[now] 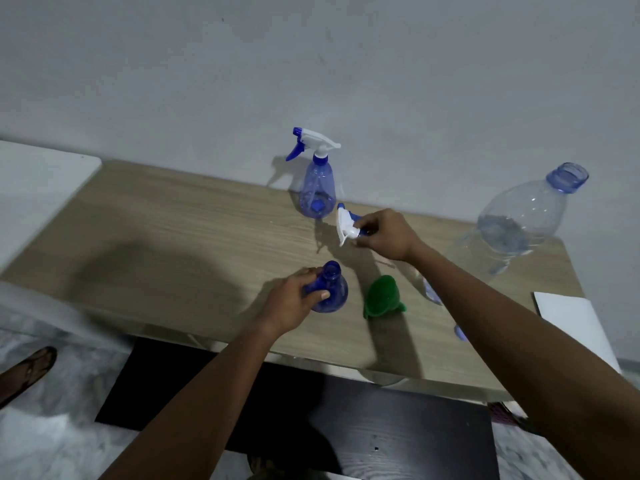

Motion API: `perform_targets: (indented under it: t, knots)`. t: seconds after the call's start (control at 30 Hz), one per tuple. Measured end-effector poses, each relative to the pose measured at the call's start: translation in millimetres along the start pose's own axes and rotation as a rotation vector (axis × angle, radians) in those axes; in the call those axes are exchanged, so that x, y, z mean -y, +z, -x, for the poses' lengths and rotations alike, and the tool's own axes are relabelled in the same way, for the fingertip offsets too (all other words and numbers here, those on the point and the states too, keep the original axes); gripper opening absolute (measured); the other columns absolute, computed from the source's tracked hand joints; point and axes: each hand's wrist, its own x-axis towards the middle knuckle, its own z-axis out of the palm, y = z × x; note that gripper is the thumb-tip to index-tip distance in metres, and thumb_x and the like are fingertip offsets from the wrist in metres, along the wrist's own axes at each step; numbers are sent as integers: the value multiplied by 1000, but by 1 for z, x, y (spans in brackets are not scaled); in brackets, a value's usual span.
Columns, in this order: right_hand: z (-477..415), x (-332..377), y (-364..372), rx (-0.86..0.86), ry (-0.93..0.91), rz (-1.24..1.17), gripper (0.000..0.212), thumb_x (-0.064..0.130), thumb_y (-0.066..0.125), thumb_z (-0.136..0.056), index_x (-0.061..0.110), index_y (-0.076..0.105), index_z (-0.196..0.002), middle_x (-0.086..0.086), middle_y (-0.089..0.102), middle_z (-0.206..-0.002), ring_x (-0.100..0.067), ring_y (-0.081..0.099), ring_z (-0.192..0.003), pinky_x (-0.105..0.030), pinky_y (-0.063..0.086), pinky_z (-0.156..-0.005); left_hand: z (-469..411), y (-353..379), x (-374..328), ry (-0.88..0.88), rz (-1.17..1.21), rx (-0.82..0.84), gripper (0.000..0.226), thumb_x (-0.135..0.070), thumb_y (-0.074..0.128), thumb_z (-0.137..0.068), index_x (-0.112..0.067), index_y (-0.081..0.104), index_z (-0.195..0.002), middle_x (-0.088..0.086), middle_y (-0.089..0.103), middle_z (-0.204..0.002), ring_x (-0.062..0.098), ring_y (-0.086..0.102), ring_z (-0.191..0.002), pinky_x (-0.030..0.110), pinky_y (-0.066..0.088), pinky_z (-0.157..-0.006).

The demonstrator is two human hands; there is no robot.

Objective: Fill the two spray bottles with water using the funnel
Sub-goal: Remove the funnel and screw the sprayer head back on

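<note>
On the wooden table [173,220], the big water bottle [516,223] stands at right, the left hand [294,303] grips the opened spray bottle [329,289] at centre, the right hand [384,233] pinches its removed sprayer head [348,226], so seating the green funnel [381,296] likely comes next.
</note>
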Motion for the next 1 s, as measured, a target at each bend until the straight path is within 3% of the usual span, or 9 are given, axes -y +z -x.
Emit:
perform_targets:
  t: [0.07, 0.17, 0.27, 0.37, 0.47, 0.6, 0.77, 0.9, 1.0]
  knots:
    - [16, 16, -20, -44, -79, -94, 20, 16, 83, -80, 18, 80, -99, 3, 76, -84, -5, 64, -72, -20, 48, -72, 1, -1, -3, -4, -4, -1, 41, -18, 70, -92, -19, 63, -133, -8, 67, -115, 9, 62, -104, -3, 37, -76]
    - [47, 45, -50, -86, -192, -316, 24, 10, 84, -79, 10, 79, -102, -7, 77, -88, -12, 65, -74, -28, 54, -76, 3, 0, -5, -8, -23, -4, 41, -19, 68, -94, -18, 61, -135, -7, 65, -111, 8, 56, -100, -7, 33, -68]
    - [75, 68, -66, -117, -273, -484, 29, 6, 84, -80, 7, 77, -109, -11, 78, -91, -17, 68, -76, -27, 57, -77, 4, -1, -6, -22, -25, 4, 43, -22, 67, -95, -20, 59, -138, -6, 67, -115, 7, 55, -102, 0, 35, -68]
    - [92, 79, -69, -158, -349, -630, 30, 3, 81, -82, 2, 75, -111, -15, 78, -100, -25, 72, -86, -33, 59, -87, 5, -2, -7, -25, -44, -1, 46, -27, 67, -94, -23, 59, -139, -1, 69, -125, 10, 60, -108, 15, 38, -81]
    - [100, 83, -61, -165, -388, -714, 31, 0, 77, -84, -3, 72, -115, -14, 77, -107, -28, 74, -98, -34, 59, -92, 5, 0, -6, -38, -20, 5, 44, -25, 67, -94, -22, 60, -138, 2, 70, -123, 16, 63, -110, 17, 39, -82]
    - [101, 77, -41, -149, -364, -766, 29, -2, 75, -86, 3, 73, -115, -2, 79, -103, -17, 75, -96, -26, 57, -87, 5, 2, -4, -64, 4, 15, 44, -28, 68, -94, -23, 61, -137, 2, 71, -123, 18, 64, -110, 22, 43, -87]
    - [94, 62, -14, -114, -312, -788, 29, -3, 73, -88, 4, 72, -116, 1, 78, -103, -10, 73, -97, -26, 56, -90, 4, 3, 0, -86, -46, 7, 49, -50, 64, -87, -39, 59, -134, -4, 73, -115, 18, 66, -106, 36, 51, -95]
    - [91, 48, 15, -53, -260, -741, 29, -3, 69, -91, 4, 70, -118, -7, 76, -108, -9, 71, -100, -24, 55, -90, 4, 2, -1, -69, -39, 2, 39, -39, 65, -94, -37, 61, -133, -4, 71, -110, 17, 65, -102, 33, 48, -90]
    - [87, 30, 36, -18, -241, -635, 26, 0, 68, -93, 13, 72, -116, -9, 75, -114, -13, 70, -107, -32, 56, -94, 6, 4, -1, -58, -44, -9, 35, -36, 63, -96, -34, 63, -131, -9, 66, -97, 13, 61, -91, 28, 40, -79]
